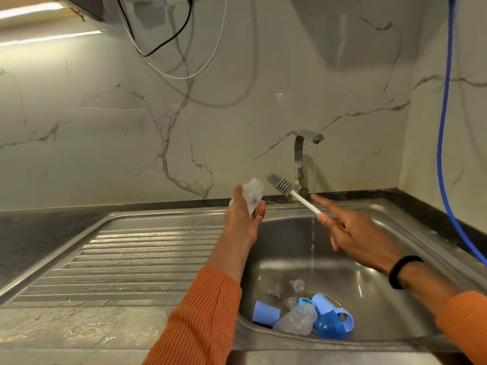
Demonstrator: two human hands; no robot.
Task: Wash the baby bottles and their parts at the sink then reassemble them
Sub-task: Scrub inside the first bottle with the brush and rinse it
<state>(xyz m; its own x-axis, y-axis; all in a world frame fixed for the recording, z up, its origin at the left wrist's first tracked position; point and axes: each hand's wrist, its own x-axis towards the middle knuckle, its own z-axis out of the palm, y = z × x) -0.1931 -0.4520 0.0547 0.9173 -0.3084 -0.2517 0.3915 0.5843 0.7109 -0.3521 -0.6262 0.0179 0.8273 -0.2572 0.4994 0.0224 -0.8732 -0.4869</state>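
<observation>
The left hand (243, 219) grips a clear baby bottle (250, 194), held up above the sink (395, 219) rim with its mouth tilted toward one o'clock. The right hand (353, 235) pinches the white handle of the bottle brush (283, 187), forefinger stretched out, bristles just beside the bottle's mouth at its three o'clock. Water runs thinly from the tap (303, 154). To scrub well, line the brush up with the mouth, slide it straight in and twist. The remaining parts (303, 317) lie in the basin at six o'clock, by the drain.
</observation>
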